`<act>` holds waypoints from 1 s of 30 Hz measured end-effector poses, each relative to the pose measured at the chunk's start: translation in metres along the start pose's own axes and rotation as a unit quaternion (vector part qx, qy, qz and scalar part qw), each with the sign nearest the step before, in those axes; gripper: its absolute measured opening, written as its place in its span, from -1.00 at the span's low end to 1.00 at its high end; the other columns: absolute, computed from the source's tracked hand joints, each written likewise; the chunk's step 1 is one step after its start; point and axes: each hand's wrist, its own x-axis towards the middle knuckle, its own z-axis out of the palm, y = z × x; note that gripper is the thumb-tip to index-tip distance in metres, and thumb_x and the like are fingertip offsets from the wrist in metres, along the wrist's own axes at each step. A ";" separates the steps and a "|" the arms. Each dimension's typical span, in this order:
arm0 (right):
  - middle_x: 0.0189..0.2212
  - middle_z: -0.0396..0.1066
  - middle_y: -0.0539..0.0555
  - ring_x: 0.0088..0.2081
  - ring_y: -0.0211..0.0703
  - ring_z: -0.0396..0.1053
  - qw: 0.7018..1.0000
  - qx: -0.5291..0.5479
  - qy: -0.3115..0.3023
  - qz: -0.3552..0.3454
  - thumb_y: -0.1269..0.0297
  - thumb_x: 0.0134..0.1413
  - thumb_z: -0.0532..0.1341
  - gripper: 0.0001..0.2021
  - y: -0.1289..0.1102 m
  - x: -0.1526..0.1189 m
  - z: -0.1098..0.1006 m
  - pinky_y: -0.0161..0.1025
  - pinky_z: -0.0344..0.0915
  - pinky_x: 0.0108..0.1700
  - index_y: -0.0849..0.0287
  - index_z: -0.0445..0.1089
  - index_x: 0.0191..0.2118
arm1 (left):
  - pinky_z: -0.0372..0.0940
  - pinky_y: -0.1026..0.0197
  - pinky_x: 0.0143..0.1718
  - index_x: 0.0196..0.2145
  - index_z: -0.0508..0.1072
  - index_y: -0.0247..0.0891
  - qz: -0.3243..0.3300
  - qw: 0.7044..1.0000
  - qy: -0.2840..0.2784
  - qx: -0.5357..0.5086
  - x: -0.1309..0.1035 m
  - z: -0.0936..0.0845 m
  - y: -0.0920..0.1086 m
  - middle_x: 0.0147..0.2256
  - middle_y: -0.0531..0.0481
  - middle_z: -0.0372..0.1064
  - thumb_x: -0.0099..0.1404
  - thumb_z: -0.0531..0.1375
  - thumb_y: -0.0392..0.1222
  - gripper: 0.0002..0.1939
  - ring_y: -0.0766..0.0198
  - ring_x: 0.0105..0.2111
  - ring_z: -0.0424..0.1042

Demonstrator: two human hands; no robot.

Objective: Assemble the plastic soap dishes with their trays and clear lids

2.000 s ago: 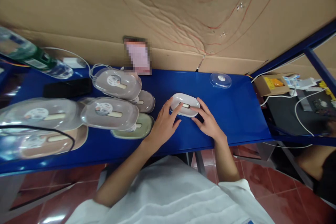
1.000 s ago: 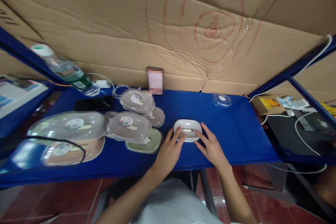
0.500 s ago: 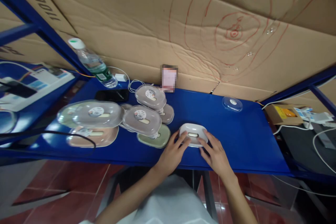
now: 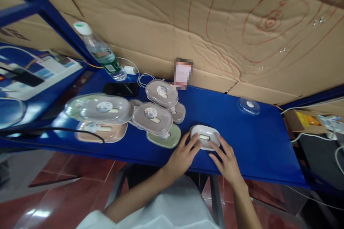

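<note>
A pale grey-white oval plastic dish, with a short cream bar in its middle, sits on the blue table in front of me. My left hand has its fingers on the dish's left side, the tips reaching over the rim. On the opposite side, my right hand rests its fingertips along the right rim, fingers somewhat apart. Both hands hold the dish between them. A loose clear lid with a round label lies farther back on the right. A green lidded container is just left of my left hand.
Several mauve and grey containers with clear lids are piled at left, above a peach one. Behind them are a black phone, a water bottle and a white cable. A cardboard wall closes the back.
The view has shifted, so the table's things appear farther right. Both hands stay at the dish's sides, with only slight finger movement.
</note>
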 end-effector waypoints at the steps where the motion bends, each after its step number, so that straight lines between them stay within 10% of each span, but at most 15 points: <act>1: 0.58 -0.01 0.16 0.43 0.28 0.32 1.000 -0.001 0.008 0.008 0.21 0.50 0.20 -0.39 0.010 0.006 -0.008 0.31 0.46 0.30 -0.21 0.11 0.54 | 0.38 -0.15 0.33 0.24 0.49 -0.25 0.001 1.000 0.001 0.000 0.000 0.000 0.000 0.38 -0.18 0.32 0.48 0.18 -0.38 -0.58 -0.16 0.39 0.26; 6: 0.58 0.00 0.22 0.51 0.25 0.16 0.989 -0.060 0.075 0.116 0.13 0.54 0.06 -0.41 0.100 0.069 -0.048 0.30 0.26 0.44 -0.01 0.07 0.57 | 0.40 -0.14 0.33 0.24 0.50 -0.26 0.018 0.999 0.017 -0.026 -0.001 -0.001 -0.005 0.38 -0.19 0.34 0.48 0.16 -0.41 -0.57 -0.14 0.40 0.26; 11: 0.45 0.22 0.48 0.49 0.48 0.13 0.956 -0.160 0.018 0.245 0.11 0.46 0.10 -0.39 0.170 0.104 -0.057 0.56 0.11 0.39 0.29 0.20 0.48 | 0.43 -0.18 0.31 0.28 0.47 -0.27 0.024 0.998 0.023 -0.051 -0.001 -0.001 -0.010 0.40 -0.18 0.31 0.44 0.12 -0.49 -0.49 -0.17 0.41 0.23; 19: 0.41 0.29 0.26 0.48 0.31 0.18 0.987 -0.027 0.034 0.156 -0.13 0.44 0.21 -0.45 0.114 0.059 -0.036 0.38 0.22 0.42 -0.04 0.33 0.39 | 0.45 -0.23 0.30 0.32 0.42 -0.21 0.004 0.995 0.004 -0.098 0.002 -0.001 -0.009 0.41 -0.19 0.28 0.44 0.05 -0.55 -0.41 -0.17 0.41 0.25; 30: 0.42 0.33 0.12 0.44 0.12 0.29 0.981 0.180 0.033 0.072 0.21 0.51 0.21 -0.52 0.014 0.028 -0.029 0.20 0.35 0.43 -0.16 0.30 0.44 | 0.42 -0.08 0.32 0.43 0.23 -0.10 -0.099 0.973 0.028 -0.208 0.011 -0.008 -0.004 0.45 -0.32 0.12 0.55 0.18 -0.28 -0.45 -0.05 0.39 0.34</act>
